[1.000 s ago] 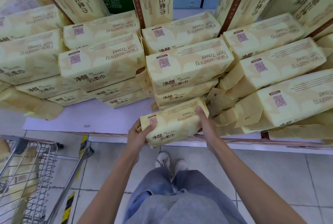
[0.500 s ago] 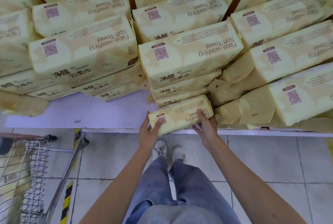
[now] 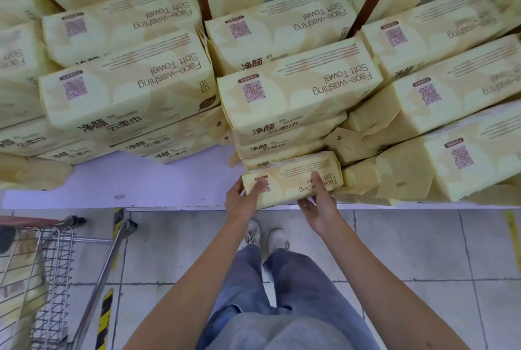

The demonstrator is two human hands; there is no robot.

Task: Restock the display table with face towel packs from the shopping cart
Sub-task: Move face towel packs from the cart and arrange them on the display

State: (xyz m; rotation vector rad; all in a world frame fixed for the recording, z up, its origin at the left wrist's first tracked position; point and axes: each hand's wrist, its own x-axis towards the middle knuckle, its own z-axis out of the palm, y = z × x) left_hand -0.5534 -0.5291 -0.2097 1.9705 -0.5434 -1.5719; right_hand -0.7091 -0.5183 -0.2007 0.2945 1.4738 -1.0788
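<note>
The pale yellow plastic-wrapped face towel pack (image 3: 291, 180) lies at the white display table's (image 3: 141, 180) six o'clock edge, against a stack of matching packs (image 3: 293, 96) at its twelve o'clock. The left hand (image 3: 242, 200) grips its nine o'clock end; the right hand (image 3: 320, 200) pinches its four o'clock corner. Shoved hard, the stack could topple; released early, the pack could slide off.
</note>
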